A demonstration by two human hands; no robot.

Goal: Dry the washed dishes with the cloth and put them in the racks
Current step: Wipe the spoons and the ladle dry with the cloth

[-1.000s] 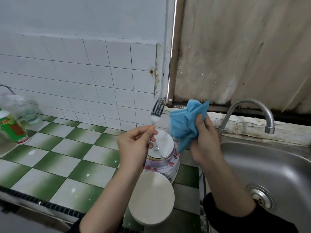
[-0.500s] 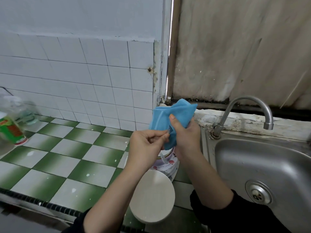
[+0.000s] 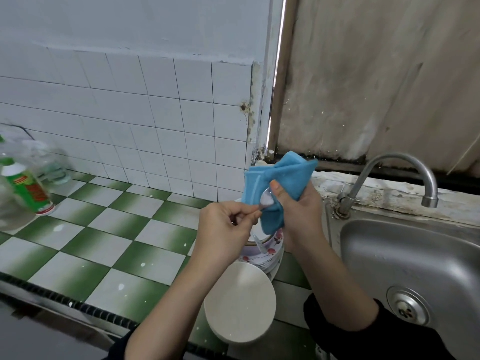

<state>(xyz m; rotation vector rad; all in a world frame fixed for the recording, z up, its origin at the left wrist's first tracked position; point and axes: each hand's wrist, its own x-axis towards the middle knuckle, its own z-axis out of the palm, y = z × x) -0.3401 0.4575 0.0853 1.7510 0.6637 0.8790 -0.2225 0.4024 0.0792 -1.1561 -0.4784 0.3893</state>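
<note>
At the centre of the frame, my left hand [image 3: 223,227] pinches the handle of a clear utensil [image 3: 267,200]. Its head is tucked into the blue cloth [image 3: 285,178], which my right hand [image 3: 298,206] grips, thumb pressing on top. Just below, stacked plates [image 3: 270,253] stand on the checkered worktop [image 3: 104,229] beside the sink [image 3: 415,255].

Checked counter [image 3: 130,255] carries stacked plates [image 3: 272,252], a white dish [image 3: 239,302], a green-labelled bottle [image 3: 28,188]

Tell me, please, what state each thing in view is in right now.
cloth, bunched, gripped by the right hand
utensil, head wrapped in the cloth, handle pinched by the left hand
tap, off, no water running
plates, stacked on the counter
bottle, standing on the counter
</note>
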